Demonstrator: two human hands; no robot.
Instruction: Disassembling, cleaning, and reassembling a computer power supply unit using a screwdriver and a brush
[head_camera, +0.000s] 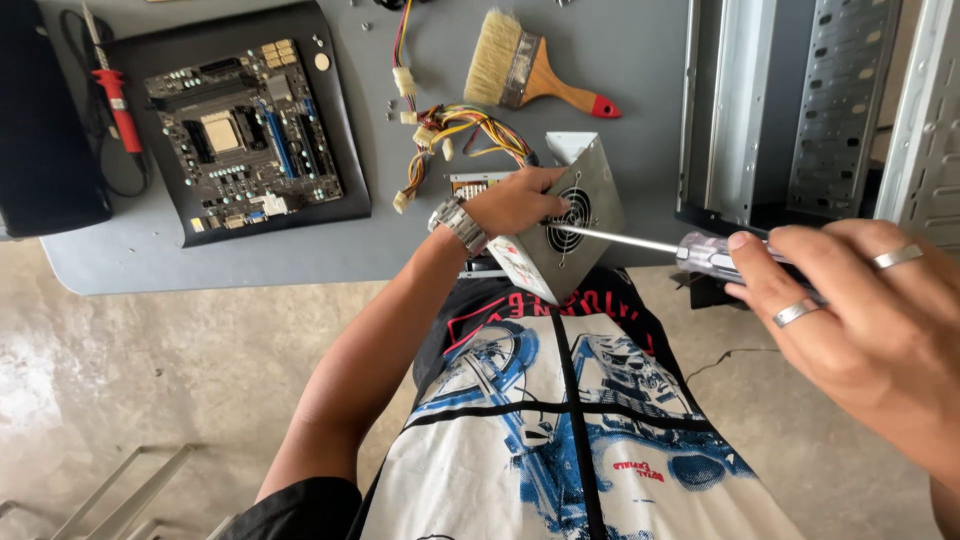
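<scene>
Desk (620, 60): grey top, running out of view at the upper edge; its near edge is crossing the picture below the parts.
Computer case (790, 110): open metal shell standing at the right, cut off at the top and right; its inside is lying in shadow.
Motherboard (245, 130): lying flat on a dark mat at the left of the desk.
Power supply (560, 225): grey metal box with a round fan grille, tilting at the desk's near edge against the person's shirt; its far side is hidden.
Cable bundle (455, 140): coloured wires trailing from behind the power supply; where they are joining it is hidden by the left hand.
Brush (530, 72): lying on the desk above the wires.
Left hand (515, 200): gripping the top of the power supply, fingers curling over its edge; fingertips partly hidden.
Right hand (860, 320): close to the camera, cut off at the right; fingers pinching the clear handle of a screwdriver (660, 245).
Screwdriver tip: sitting at the fan grille; the exact contact is too small to tell.
</scene>
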